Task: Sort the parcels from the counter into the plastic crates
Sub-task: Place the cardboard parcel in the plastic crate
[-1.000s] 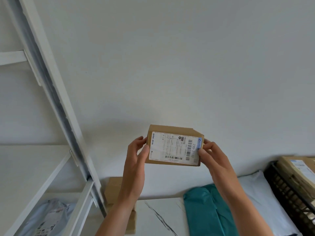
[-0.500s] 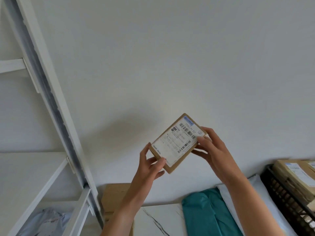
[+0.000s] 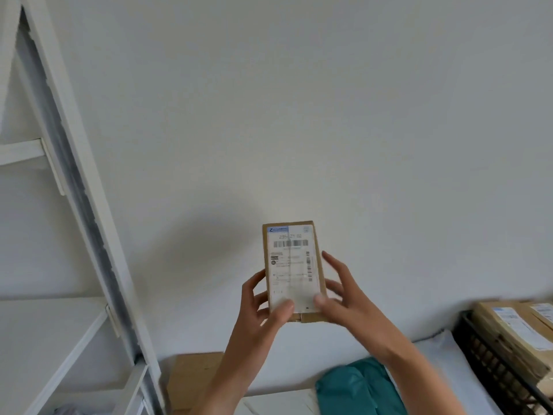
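Shelving [image 3: 74,205] of white metal stands well out beyond the left hand [image 3: 263,313], and a black plastic crate [image 3: 484,360] sits low beyond the right hand [image 3: 341,295], already carrying brown cartons [image 3: 514,330]. Below the wrists, on the desk [image 3: 269,402], lie a teal bag [image 3: 359,387] under the right forearm and a plain cardboard box [image 3: 194,381] under the left. The small cardboard parcel [image 3: 291,265] is up in the air between the two hands, in front of the bare wall. Its long axis stands upright, with the label facing the camera and the barcode at the top. The crate lies down and to the right of it, so the right hand is the nearer one for a drop there, if that proves to be the bin this label calls for. Both hands grasp the parcel by its lower half. The left thumb [image 3: 284,307] presses the label's lower edge with the fingers wrapped behind the left side. The right thumb [image 3: 320,301] pins the front beside it, while the right fingers [image 3: 329,260] lie loosely spread along the right edge. The label print is too blurred to read.
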Action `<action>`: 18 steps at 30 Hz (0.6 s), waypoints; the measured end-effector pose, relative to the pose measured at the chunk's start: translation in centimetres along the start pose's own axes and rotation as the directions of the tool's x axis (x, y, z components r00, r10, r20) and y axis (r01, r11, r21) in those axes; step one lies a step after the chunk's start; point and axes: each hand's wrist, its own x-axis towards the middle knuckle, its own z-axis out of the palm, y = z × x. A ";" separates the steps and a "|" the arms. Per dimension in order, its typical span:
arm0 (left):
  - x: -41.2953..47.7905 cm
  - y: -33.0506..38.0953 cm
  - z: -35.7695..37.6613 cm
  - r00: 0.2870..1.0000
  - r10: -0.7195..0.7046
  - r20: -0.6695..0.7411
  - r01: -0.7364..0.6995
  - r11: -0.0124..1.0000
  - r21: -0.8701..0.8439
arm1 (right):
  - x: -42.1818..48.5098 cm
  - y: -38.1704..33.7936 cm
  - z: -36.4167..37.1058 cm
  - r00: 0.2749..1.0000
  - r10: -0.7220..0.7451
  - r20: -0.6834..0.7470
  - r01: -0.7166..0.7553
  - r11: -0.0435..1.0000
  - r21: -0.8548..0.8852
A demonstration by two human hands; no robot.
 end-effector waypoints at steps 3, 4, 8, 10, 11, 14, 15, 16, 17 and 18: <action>-0.1 1.2 0.0 0.997 0.033 0.066 -0.037 0.998 0.055 | -0.8 -0.1 0.7 0.996 -0.079 -0.028 0.080 0.997 0.011; -0.1 1.7 0.0 0.996 0.043 0.077 -0.048 0.997 0.067 | -1.0 -0.5 0.6 0.994 -0.101 -0.046 0.102 0.994 0.029; -0.2 4.0 -0.1 0.989 0.115 0.093 -0.123 0.989 0.084 | -1.7 -2.6 -0.3 0.982 -0.185 -0.034 0.187 0.980 0.067; -0.4 5.2 -0.1 0.978 0.181 0.106 -0.191 0.977 0.092 | -2.1 -3.7 -0.6 0.972 -0.230 -0.047 0.234 0.970 0.074; -0.5 5.9 -0.1 0.969 0.217 0.117 -0.229 0.969 0.096 | -2.4 -4.3 -0.7 0.965 -0.255 -0.053 0.259 0.963 0.072; -0.7 7.7 -0.2 0.938 0.314 0.150 -0.329 0.940 0.087 | -3.3 -6.1 -1.1 0.940 -0.336 -0.065 0.339 0.939 0.058; -0.7 8.1 -0.3 0.927 0.340 0.159 -0.355 0.931 0.085 | -3.5 -6.6 -1.3 0.932 -0.357 -0.068 0.360 0.932 0.050; -0.7 8.5 -0.3 0.918 0.361 0.166 -0.378 0.922 0.082 | -3.6 -7.0 -1.5 0.925 -0.374 -0.070 0.377 0.925 0.041; -0.7 8.9 -0.3 0.910 0.377 0.173 -0.394 0.916 0.079 | -3.7 -7.3 -1.6 0.919 -0.388 -0.070 0.390 0.920 0.029; -0.6 9.2 -0.2 0.905 0.387 0.178 -0.405 0.911 0.078 | -3.8 -7.6 -1.7 0.914 -0.399 -0.072 0.401 0.916 0.015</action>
